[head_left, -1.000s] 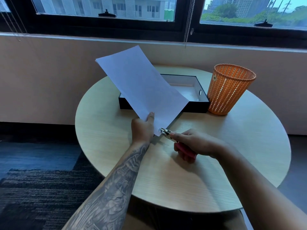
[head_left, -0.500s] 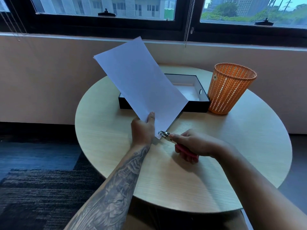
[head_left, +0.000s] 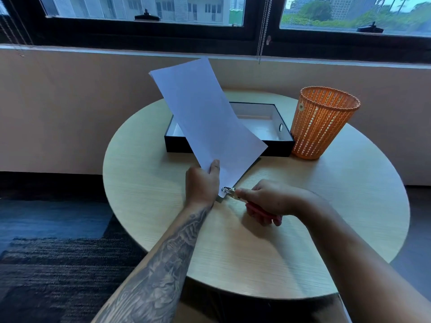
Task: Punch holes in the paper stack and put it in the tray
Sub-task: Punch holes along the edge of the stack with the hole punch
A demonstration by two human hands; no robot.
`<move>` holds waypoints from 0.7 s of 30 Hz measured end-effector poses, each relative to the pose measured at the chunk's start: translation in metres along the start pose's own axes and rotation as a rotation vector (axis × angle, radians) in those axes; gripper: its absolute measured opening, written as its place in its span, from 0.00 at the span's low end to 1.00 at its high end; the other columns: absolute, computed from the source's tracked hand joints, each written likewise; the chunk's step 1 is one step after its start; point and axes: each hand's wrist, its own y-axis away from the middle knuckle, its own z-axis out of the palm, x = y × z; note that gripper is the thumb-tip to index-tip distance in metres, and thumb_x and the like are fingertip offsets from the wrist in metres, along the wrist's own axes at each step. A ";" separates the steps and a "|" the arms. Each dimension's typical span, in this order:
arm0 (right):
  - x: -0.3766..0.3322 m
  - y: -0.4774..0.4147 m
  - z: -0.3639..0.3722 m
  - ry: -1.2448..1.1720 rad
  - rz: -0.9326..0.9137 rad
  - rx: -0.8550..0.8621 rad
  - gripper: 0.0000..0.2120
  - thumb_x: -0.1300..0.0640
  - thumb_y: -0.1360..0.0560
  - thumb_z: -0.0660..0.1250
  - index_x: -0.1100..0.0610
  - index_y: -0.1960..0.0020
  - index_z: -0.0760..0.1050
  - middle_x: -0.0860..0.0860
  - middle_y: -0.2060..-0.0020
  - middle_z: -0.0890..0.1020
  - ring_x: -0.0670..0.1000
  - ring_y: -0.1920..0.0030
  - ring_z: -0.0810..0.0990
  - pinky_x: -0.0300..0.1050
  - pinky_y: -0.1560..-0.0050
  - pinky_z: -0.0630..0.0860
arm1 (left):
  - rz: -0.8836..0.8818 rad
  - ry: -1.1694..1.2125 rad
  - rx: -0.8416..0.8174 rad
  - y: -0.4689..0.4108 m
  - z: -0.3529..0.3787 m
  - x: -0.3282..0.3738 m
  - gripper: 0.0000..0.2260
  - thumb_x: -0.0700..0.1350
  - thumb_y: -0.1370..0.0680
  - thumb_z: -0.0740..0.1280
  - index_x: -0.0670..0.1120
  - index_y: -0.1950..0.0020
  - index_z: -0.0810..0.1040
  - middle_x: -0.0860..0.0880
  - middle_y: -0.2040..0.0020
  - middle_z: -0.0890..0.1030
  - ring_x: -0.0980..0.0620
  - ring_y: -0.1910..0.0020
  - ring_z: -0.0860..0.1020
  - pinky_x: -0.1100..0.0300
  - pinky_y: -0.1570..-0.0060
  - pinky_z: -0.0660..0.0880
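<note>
The scene is viewed by 1 head-worn camera, angled forward and down, close over the desk (head_left: 163,229) toward the window (head_left: 144,8).

The left part of the tray (head_left: 275,149) is hidden by the paper stack (head_left: 205,117); the handles of the punch (head_left: 227,190) are largely covered by the right hand (head_left: 272,199).

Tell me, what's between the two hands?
Head view: a corner of the paper stack and the tip of the hole punch, between left hand and right hand.
</note>
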 end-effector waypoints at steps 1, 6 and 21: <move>0.000 0.000 0.000 0.002 0.000 0.004 0.32 0.34 0.21 0.57 0.62 0.59 0.80 0.56 0.71 0.81 0.55 0.72 0.78 0.44 0.72 0.75 | 0.001 -0.010 -0.002 0.000 0.000 -0.001 0.11 0.47 0.21 0.69 0.39 0.56 0.83 0.46 0.59 0.86 0.49 0.62 0.83 0.58 0.62 0.78; 0.000 0.001 -0.001 -0.001 0.004 -0.005 0.32 0.34 0.20 0.57 0.62 0.58 0.79 0.56 0.71 0.81 0.55 0.72 0.78 0.45 0.72 0.76 | -0.008 -0.048 -0.010 -0.001 0.001 -0.001 0.13 0.48 0.21 0.69 0.38 0.57 0.84 0.44 0.60 0.86 0.47 0.62 0.83 0.55 0.63 0.78; -0.002 0.011 -0.004 -0.055 0.030 -0.029 0.34 0.34 0.20 0.57 0.67 0.53 0.80 0.59 0.68 0.83 0.58 0.68 0.80 0.49 0.68 0.79 | 0.026 -0.080 -0.019 0.003 -0.001 0.004 0.13 0.47 0.21 0.68 0.38 0.56 0.84 0.44 0.60 0.86 0.47 0.63 0.83 0.60 0.66 0.76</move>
